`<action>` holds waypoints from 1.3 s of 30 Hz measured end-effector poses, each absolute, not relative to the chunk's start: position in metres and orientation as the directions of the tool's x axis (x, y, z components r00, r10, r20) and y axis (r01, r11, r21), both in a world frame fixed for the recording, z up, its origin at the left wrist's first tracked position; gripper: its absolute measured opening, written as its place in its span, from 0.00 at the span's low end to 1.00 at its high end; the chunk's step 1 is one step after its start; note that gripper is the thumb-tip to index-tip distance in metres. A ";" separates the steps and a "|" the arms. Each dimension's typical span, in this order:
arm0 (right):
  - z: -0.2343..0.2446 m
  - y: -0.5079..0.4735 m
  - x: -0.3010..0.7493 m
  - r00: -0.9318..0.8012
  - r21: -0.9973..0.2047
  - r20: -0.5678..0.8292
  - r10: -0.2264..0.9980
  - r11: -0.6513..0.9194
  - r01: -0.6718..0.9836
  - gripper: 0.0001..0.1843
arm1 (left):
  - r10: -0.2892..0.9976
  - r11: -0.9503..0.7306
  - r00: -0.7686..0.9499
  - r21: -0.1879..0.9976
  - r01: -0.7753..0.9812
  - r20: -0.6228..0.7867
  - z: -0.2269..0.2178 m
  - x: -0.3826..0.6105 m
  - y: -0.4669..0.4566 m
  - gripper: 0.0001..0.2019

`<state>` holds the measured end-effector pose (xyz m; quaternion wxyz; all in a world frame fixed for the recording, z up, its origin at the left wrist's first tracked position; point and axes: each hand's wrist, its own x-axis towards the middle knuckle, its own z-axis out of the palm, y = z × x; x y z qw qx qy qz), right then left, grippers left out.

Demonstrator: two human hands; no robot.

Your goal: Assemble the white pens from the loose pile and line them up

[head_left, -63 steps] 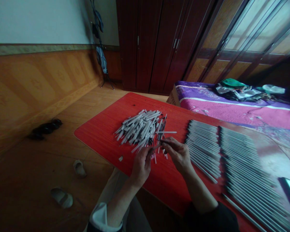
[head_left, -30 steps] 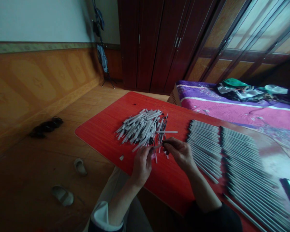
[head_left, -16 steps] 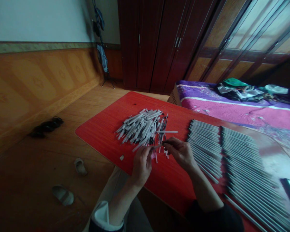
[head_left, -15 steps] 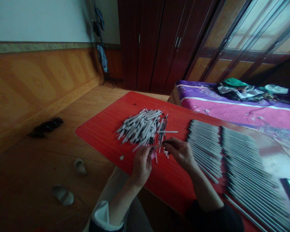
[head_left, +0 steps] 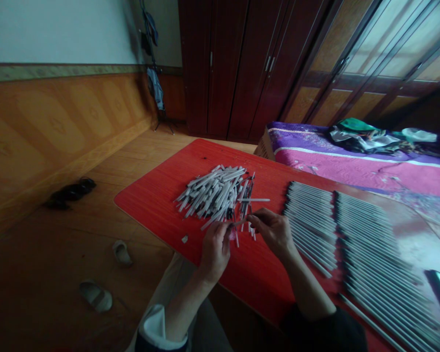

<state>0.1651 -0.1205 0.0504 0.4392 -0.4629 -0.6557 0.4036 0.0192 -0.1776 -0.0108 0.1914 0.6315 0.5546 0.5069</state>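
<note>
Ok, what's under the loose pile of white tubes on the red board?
The red wood-grain board shows around the pile of white tubes. Beneath its middle, the tubes cover whatever lies there.

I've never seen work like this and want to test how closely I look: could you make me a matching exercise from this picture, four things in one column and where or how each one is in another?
Things:
1. the heap of loose white tubes
2. the rows of white tubes
3. the pale slippers
4. the person's right hand

Places or states:
A. on the floor
B. pinching a thin dark-tipped tube
C. laid side by side in lines
D. jumbled together on the red table

Pairs: 1-D, 2-C, 3-A, 4-B
</note>
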 end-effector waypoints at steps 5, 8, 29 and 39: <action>0.052 -0.120 0.167 -0.209 -0.958 0.136 0.968 0.182 0.220 0.15 | 0.893 -0.313 -0.130 0.803 0.507 0.430 -0.011 0.019 -0.178 0.11; 0.053 -0.119 0.168 -0.237 -0.958 0.120 0.964 0.175 0.228 0.15 | 0.889 -0.305 -0.146 0.800 0.517 0.433 -0.011 0.019 -0.178 0.12; 0.047 -0.118 0.170 -0.256 -0.927 0.108 0.961 0.190 0.322 0.16 | 0.878 -0.331 -0.134 0.784 0.525 0.460 -0.009 0.019 -0.177 0.11; 0.049 -0.119 0.169 -0.243 -0.934 0.114 0.963 0.187 0.305 0.19 | 0.880 -0.320 -0.143 0.787 0.528 0.454 -0.011 0.020 -0.178 0.11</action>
